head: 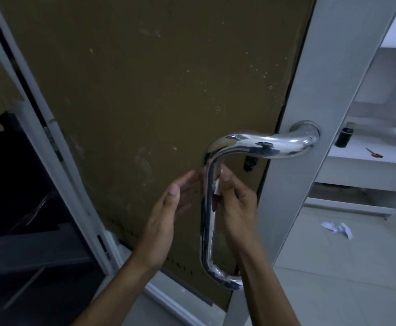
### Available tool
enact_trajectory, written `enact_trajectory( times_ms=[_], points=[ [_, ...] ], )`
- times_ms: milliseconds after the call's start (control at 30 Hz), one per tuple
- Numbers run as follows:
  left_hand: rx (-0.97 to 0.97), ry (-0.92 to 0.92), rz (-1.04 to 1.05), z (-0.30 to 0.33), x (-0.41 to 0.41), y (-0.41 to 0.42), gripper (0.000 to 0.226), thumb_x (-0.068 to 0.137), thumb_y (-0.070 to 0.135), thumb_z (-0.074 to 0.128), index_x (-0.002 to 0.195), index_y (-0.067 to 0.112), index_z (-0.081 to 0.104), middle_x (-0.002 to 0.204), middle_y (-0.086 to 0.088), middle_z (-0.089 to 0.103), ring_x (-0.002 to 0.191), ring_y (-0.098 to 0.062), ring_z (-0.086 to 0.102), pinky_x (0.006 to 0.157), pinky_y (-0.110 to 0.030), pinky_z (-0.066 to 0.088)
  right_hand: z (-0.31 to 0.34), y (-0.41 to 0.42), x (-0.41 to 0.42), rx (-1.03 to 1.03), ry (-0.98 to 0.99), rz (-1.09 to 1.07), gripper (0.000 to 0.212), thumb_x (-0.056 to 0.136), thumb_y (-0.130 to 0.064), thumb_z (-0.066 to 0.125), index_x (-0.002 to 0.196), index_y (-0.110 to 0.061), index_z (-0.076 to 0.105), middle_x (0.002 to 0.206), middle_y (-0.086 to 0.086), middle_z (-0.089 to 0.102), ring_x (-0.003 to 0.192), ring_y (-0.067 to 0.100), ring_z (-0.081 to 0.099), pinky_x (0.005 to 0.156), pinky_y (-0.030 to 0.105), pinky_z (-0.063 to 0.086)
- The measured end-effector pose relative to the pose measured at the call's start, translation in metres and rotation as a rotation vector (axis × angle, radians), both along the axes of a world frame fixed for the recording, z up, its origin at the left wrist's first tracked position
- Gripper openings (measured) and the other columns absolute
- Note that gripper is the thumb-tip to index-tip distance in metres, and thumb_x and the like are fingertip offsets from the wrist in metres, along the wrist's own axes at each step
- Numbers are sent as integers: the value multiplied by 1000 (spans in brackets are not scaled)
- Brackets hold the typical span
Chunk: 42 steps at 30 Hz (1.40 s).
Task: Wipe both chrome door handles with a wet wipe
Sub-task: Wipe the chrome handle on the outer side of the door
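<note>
A curved chrome door handle [251,144] is fixed to the grey frame of a door with a brown-papered glass panel [145,90]. Its vertical bar runs down between my two hands. My right hand [237,203] sits just right of the bar and pinches a small white wet wipe [217,188] against it. My left hand [168,212] is just left of the bar, fingers apart and stretched toward it, holding nothing. Only one handle is in sight.
A crumpled white paper [338,229] lies on the tiled floor to the right. White shelves [380,161] behind the door hold a dark jar [344,136] and an orange-handled tool [374,152]. A dark opening lies left of the door frame.
</note>
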<state>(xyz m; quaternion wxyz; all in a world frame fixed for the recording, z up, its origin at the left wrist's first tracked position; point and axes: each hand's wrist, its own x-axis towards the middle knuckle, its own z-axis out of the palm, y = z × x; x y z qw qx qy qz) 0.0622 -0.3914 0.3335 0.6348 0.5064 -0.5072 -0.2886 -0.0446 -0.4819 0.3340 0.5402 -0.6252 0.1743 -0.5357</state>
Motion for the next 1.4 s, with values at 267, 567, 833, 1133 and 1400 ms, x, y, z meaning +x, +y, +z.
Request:
enact_trajectory(
  times_ms=[267, 567, 833, 1133, 1400],
  points=[
    [120, 35, 66, -23, -10, 6, 57, 87, 62, 35, 131, 33, 55, 129, 20, 61, 124, 1, 52, 104, -27, 40, -45, 3, -17, 16, 178, 24, 31, 102, -31, 43, 116, -42, 69, 117, -19, 69, 115, 3, 62, 92, 16, 49],
    [180, 27, 121, -35, -14, 13, 41, 88, 51, 44, 124, 38, 59, 124, 25, 61, 117, 10, 53, 94, -10, 44, -76, 23, -33, 199, 369, -214, 22, 96, -23, 57, 95, -39, 72, 96, -29, 71, 100, -8, 64, 83, 6, 47],
    [5, -58, 137, -15, -18, 25, 25, 87, 46, 63, 112, 45, 64, 115, 16, 67, 108, -3, 63, 83, -10, 48, -14, 48, -44, 66, 144, -86, 29, 95, -43, 51, 96, -28, 75, 110, -11, 73, 109, 4, 64, 86, 11, 47],
    [81, -121, 92, -6, -14, 31, 10, 84, 34, 66, 92, 33, 71, 89, 9, 72, 87, -4, 67, 72, -10, 48, -3, 57, -37, 261, 207, 184, 38, 88, -56, 53, 101, -28, 73, 106, 2, 69, 94, 6, 65, 81, 22, 45],
    [-23, -94, 200, 15, -8, 27, 9, 85, 29, 67, 93, 27, 69, 90, 9, 72, 88, -4, 68, 72, -12, 51, 14, 50, -40, 24, 251, 45, 24, 86, -32, 69, 110, -30, 68, 104, -10, 70, 98, 9, 67, 82, 25, 55]
  ],
)
